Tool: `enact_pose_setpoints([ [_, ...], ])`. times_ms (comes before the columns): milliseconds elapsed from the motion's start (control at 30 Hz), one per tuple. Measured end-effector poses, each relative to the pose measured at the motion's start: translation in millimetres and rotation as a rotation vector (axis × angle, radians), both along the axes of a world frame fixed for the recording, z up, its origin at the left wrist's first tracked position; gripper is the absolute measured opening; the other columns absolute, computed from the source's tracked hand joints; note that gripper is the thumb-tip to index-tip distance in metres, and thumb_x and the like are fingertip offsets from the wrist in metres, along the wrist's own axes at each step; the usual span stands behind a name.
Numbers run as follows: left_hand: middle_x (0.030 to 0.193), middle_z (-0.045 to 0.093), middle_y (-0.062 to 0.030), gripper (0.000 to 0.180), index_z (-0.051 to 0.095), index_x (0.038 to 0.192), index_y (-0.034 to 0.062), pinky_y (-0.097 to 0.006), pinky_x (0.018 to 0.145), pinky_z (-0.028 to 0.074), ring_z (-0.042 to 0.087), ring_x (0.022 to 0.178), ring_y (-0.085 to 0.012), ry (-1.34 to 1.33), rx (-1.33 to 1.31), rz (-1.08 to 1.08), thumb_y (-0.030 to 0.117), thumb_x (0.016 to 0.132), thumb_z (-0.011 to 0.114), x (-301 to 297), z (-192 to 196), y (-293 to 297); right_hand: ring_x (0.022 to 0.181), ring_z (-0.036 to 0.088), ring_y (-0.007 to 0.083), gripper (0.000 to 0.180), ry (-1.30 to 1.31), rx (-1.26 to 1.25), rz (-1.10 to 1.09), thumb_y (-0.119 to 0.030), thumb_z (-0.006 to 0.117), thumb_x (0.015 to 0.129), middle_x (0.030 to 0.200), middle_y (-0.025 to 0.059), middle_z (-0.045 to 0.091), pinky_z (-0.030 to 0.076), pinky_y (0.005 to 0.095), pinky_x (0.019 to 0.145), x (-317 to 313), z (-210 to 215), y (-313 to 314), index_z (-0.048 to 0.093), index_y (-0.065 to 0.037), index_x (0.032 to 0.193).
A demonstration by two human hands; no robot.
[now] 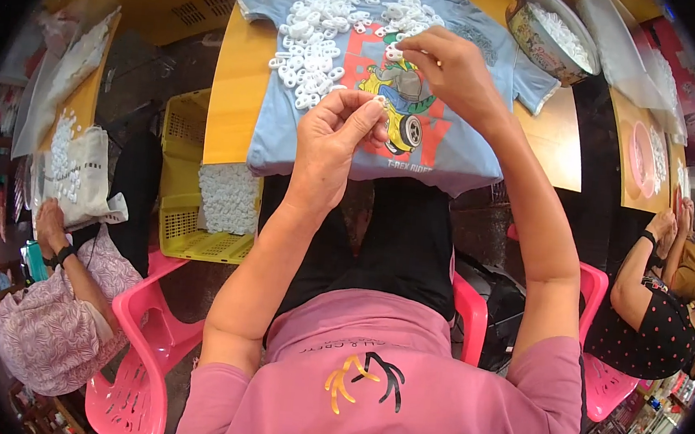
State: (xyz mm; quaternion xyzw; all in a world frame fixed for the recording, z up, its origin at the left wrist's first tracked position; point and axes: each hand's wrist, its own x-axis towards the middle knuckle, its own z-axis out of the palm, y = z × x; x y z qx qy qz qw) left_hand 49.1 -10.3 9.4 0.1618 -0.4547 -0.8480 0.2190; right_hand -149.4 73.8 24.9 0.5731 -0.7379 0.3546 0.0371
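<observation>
"One small white piece [379, 100]: where?"
"Pinched between the left hand's [333, 138] thumb and forefinger, above the blue shirt [276, 142]. Right hand's [457, 71] fingers bunched by the white heap [411, 14]; cannot tell whether they grip."
"Handling?"
"Light, steady pinch probably serves best."
"Containers?"
"Round tin [540, 49] holds loose white bits [564, 34]; yellow crate [198, 248], a packed white batch [228, 199]."

Light-blue T-shirt [280, 142] below left hand [342, 127] and right hand [449, 66]; red, yellow, green print [407, 87]. White pieces [307, 59] beyond left hand. Yellow crate [176, 240] left of left hand. Multicoloured patterned tin [540, 49] right of right hand.
</observation>
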Motion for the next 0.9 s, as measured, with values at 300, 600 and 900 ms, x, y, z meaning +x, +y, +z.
enact_pose_setpoints([
  [300, 0.085, 0.063, -0.0061, 0.01, 0.059, 0.099, 0.0015, -0.025, 0.069, 0.049, 0.059, 0.075, -0.0115, 0.01, 0.011, -0.008, 0.01, 0.094, 0.061, 3, -5, -5, 0.081, 0.064, 0.0312, 0.018, 0.3, 0.198, -0.052, -0.021, 0.064, 0.087, 0.094, 0.0093, 0.064, 0.05, 0.0398, 0.067, 9, -1, -9, 0.068, -0.01, 0.101],
  [600, 0.095, 0.065, -0.0071, 0.014, 0.061, 0.101, 0.0009, -0.024, 0.072, 0.049, 0.06, 0.078, -0.0097, 0.027, -0.035, 0.068, 0.011, 0.092, 0.064, 5, 12, -2, 0.069, 0.059, 0.0095, 0.027, -0.93, -0.022, 0.022, -0.02, 0.063, 0.093, 0.08, 0.002, 0.059, 0.049, 0.0227, 0.063, 41, 16, 26, 0.063, -0.004, 0.116],
  [900, 0.116, 0.063, -0.0129, 0.013, 0.06, 0.102, 0.0003, -0.027, 0.086, 0.049, 0.059, 0.102, -0.0133, 0.183, -0.187, 0.071, 0.008, 0.092, 0.063, 4, 25, 13, 0.071, 0.06, 0.0118, 0.036, -1.266, -0.175, 0.156, -0.02, 0.06, 0.096, 0.082, 0.0021, 0.061, 0.052, 0.0255, 0.07, 72, 27, 48, 0.058, 0.001, 0.125],
])
